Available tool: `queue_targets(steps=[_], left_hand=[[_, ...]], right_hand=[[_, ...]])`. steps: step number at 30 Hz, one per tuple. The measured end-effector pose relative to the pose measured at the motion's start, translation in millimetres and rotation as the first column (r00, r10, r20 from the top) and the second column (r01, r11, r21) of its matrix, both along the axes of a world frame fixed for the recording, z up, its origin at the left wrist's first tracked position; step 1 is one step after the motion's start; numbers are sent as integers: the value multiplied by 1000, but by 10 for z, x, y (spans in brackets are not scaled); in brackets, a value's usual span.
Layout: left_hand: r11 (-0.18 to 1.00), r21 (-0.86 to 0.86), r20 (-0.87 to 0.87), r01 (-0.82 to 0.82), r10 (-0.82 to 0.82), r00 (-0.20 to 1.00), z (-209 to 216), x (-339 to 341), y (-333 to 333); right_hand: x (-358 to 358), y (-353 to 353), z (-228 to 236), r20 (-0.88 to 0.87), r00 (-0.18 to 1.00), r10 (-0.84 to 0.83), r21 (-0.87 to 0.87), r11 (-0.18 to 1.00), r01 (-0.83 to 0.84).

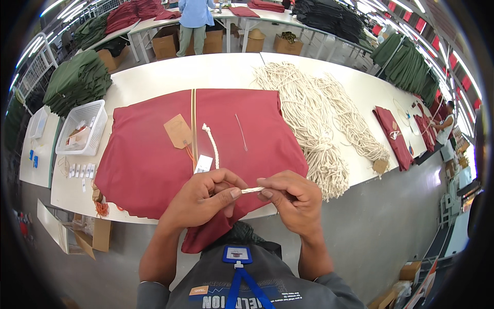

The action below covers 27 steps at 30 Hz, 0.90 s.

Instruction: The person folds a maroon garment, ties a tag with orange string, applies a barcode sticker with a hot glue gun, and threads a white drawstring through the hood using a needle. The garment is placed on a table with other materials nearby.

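Note:
A white cord [252, 190] is stretched between my two hands, just past the near edge of the table. My left hand [210, 194] pinches one part of it between thumb and fingers. With thumb and forefinger my right hand [291, 198] grips the other part. Under and beyond my hands lies a dark red fabric piece [149, 134] with a striped band [194, 118] down it. On the fabric rest a brown card tag [178, 131], a white label [204, 164] and a thin wire-like tool [241, 132]. A knotted cord end [207, 129] runs toward my left hand.
Bundles of white cord [314, 118] lie right of the fabric. To the left stand a white plastic basket [98, 129] and a stack of green fabric [77, 82]. A folded red piece [393, 136] is farther right. People stand at other tables.

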<state>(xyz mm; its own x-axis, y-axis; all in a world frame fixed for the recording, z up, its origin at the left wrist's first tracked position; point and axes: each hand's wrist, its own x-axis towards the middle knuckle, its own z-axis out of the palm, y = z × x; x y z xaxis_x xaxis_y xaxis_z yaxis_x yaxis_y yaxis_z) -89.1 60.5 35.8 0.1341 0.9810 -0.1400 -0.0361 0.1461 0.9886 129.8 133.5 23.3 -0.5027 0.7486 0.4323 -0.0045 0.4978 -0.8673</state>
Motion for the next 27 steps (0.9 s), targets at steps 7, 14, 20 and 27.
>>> queue_targets(steps=[7,14,20,27], left_hand=[[999,-47,-51,23,-26,998,32,1,79],[999,37,214,-25,16,977,-126,-71,167],[984,50,670,-172,95,737,-422,2,282],[845,477,44,-241,251,967,-424,97,269]], right_hand=[[43,91,-66,11,997,-78,3,997,78],[-69,124,-187,-136,977,-163,-147,979,142],[-300,-102,-316,-42,963,-266,94,959,269],[-270,-48,-147,75,965,-252,555,815,169]])
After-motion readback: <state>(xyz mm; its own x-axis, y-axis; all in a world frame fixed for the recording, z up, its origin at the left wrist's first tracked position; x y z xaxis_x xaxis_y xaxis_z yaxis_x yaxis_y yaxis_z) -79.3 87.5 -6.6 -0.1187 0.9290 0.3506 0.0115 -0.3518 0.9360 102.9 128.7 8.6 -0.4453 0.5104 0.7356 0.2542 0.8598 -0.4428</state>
